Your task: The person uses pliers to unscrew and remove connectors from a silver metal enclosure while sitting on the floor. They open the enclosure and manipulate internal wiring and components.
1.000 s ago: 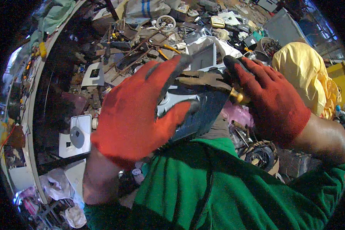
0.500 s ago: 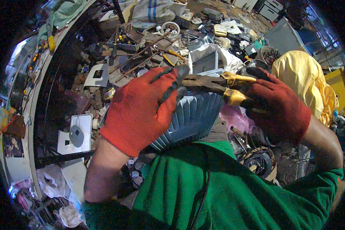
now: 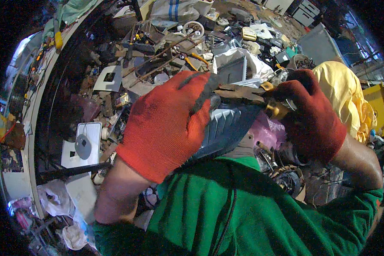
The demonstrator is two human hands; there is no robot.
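Nearest the camera I see a green shirt filling the lower frame, both forearms coming up from it. My left hand, in a red glove, is wrapped over the top of a grey ribbed plastic part; fingers curled and clenched on it, dark fingertips pressing at its upper edge. The part sits right in front of my chest, between the two hands, tilted, ribs facing right.

My right hand, also red-gloved, is clenched round the yellow handles of rusty pliers. The pliers lie roughly level, nose pointing left, reaching the top edge of the ribbed part just beside the left fingertips. Can't tell if the nose is biting the part or only touching it, the glove hides it.

Just behind the part, a pink plastic bag. Left of the hands, a white board with a grey computer mouse on it. To the right, a yellow cloth bundle. Further off, a heap of scrap: a white bag, metal rods, a grey flat panel at the far side.
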